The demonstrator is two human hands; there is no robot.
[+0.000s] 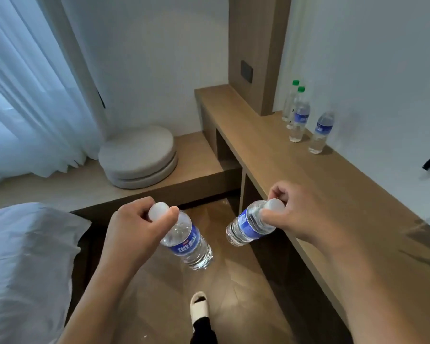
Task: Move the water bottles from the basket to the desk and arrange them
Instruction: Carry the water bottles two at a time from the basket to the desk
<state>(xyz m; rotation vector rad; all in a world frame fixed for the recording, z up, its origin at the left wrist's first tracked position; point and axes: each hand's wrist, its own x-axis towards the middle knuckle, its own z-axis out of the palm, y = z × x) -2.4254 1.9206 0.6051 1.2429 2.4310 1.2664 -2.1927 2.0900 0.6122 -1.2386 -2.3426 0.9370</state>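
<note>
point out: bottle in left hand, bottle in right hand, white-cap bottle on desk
bottle in left hand [187,245]: head view, on its blue label.
bottle in right hand [246,223]: head view, on its blue label.
white-cap bottle on desk [321,133]: head view, mid-body.

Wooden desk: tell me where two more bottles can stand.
The wooden desk is bare from the white-capped blue-label bottle forward to the right hand, and left of the bottles toward the front edge. It is crowded at the wall, around the two green-capped bottles.
</note>
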